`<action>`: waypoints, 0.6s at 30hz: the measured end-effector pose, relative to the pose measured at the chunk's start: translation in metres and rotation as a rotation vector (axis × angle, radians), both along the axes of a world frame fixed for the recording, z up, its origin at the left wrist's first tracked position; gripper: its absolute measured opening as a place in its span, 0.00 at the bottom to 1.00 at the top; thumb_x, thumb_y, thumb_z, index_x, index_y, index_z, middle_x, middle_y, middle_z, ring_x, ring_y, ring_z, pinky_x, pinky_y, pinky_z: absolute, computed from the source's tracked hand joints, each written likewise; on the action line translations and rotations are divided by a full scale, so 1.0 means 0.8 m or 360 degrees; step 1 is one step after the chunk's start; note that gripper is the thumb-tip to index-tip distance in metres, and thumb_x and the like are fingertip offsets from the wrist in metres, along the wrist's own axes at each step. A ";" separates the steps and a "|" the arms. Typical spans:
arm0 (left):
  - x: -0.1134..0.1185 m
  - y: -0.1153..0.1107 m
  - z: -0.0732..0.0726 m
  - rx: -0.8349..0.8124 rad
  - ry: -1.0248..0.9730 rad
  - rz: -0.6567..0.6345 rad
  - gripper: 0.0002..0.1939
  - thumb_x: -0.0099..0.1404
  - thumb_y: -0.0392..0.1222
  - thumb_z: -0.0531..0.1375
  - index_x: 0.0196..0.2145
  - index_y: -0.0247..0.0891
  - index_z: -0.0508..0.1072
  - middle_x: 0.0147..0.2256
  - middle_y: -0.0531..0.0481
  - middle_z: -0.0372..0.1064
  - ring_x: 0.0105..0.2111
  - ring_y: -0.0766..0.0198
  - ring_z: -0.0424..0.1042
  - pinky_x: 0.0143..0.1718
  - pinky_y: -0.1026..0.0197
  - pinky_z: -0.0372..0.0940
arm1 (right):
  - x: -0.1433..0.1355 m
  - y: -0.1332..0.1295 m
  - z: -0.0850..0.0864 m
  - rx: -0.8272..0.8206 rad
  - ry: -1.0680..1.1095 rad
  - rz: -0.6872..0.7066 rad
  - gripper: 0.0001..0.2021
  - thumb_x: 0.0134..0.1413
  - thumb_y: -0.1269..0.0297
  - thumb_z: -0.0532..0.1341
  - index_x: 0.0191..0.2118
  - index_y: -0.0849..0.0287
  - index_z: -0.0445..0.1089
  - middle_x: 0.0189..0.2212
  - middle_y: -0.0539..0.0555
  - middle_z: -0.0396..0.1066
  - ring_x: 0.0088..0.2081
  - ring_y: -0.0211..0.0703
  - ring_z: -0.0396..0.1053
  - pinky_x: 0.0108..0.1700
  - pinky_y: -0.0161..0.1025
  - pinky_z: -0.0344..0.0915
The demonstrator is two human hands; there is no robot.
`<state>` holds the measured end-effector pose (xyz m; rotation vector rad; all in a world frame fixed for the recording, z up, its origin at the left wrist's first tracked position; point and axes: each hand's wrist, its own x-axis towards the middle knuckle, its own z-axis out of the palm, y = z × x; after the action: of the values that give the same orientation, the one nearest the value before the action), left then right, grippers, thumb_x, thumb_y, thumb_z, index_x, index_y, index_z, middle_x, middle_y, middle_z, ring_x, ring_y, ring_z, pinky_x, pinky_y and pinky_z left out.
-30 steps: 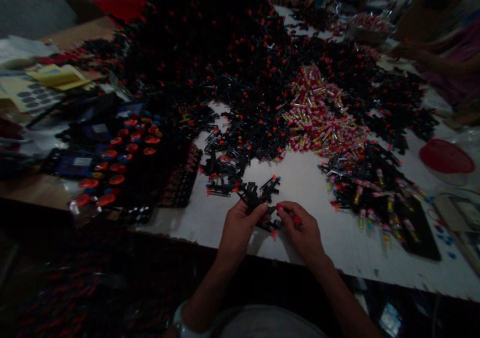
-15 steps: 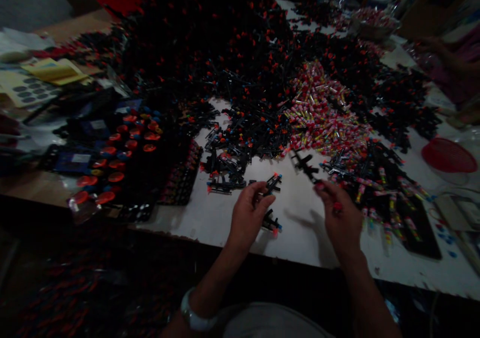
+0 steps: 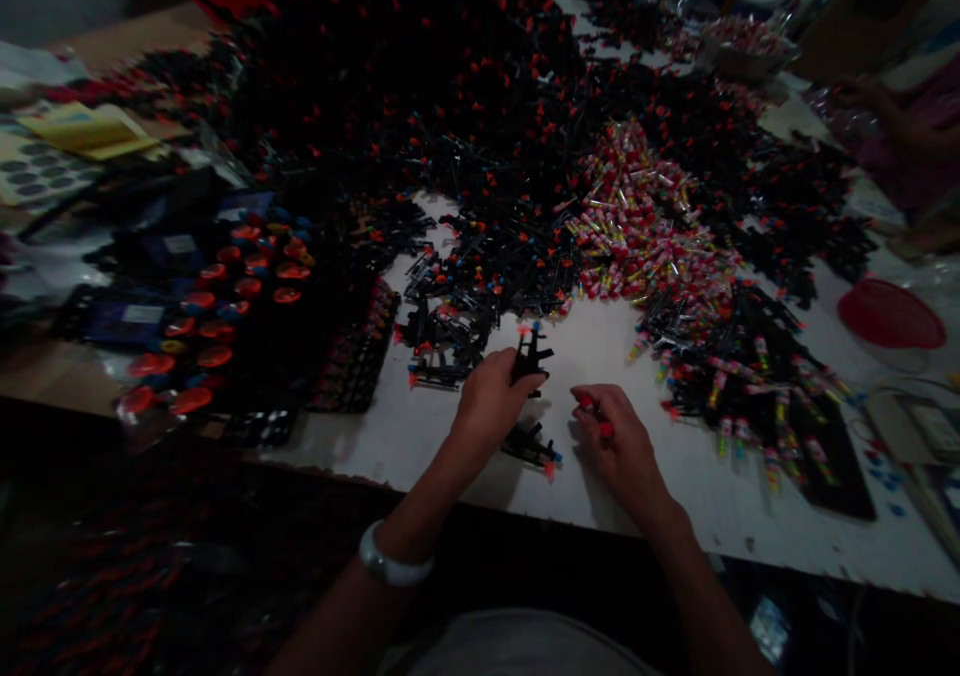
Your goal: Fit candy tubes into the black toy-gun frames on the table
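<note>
My left hand [image 3: 491, 396] is closed around a black toy gun [image 3: 532, 356] with orange and blue tips, held above the white tabletop. Just below that hand, a second black toy gun [image 3: 531, 446] lies on the table, its orange and blue end toward the right. To the right, my right hand [image 3: 619, 446] is curled with its fingertips together. Small red pieces [image 3: 605, 429] show between its fingers, perhaps caps; their full shape is hidden. Right of this hand lies a dark pile of toy guns [image 3: 739, 326] with candy-like tubes [image 3: 784, 411] on them.
A large heap of black toy guns [image 3: 450, 86] covers the back. In front of it is a mound of pink-and-yellow tubes [image 3: 652, 226]. Orange-topped toys [image 3: 214, 356] and a filled black tray [image 3: 360, 356] stand left. At right are a red mesh basket [image 3: 891, 313] and another person's arm [image 3: 900, 121].
The toy gun in my right hand has left it; the red pieces stay. That hand has moved left, nearer my left hand. The gun in my left hand now points more upright.
</note>
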<state>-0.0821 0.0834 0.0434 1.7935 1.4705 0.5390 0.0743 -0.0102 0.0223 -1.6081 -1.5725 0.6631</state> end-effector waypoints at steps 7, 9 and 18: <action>-0.007 -0.040 0.000 -0.0605 -0.1124 0.0417 0.15 0.54 0.48 0.64 0.34 0.35 0.69 0.27 0.51 0.72 0.25 0.65 0.70 0.27 0.65 0.63 | -0.014 -0.004 -0.001 -0.0129 0.0138 0.0076 0.13 0.60 0.61 0.55 0.49 0.55 0.67 0.40 0.53 0.74 0.39 0.41 0.73 0.45 0.38 0.68; -0.004 -0.047 0.002 -0.0636 -0.1215 0.0490 0.15 0.53 0.46 0.65 0.34 0.35 0.69 0.27 0.53 0.72 0.24 0.67 0.70 0.27 0.65 0.64 | -0.015 -0.004 -0.004 -0.0100 0.0108 0.0089 0.13 0.60 0.62 0.55 0.49 0.55 0.68 0.41 0.54 0.74 0.40 0.42 0.72 0.45 0.39 0.68; -0.002 -0.054 -0.001 -0.0645 -0.1304 0.0531 0.14 0.51 0.45 0.66 0.32 0.35 0.70 0.25 0.55 0.71 0.23 0.68 0.70 0.27 0.66 0.65 | -0.011 -0.003 -0.004 -0.0070 0.0043 0.0075 0.14 0.59 0.63 0.55 0.49 0.56 0.69 0.39 0.55 0.75 0.36 0.42 0.73 0.42 0.39 0.70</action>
<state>-0.0838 0.0402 0.0430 0.8416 1.1644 0.9267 0.0651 -0.0130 0.0193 -1.5916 -1.5906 0.7467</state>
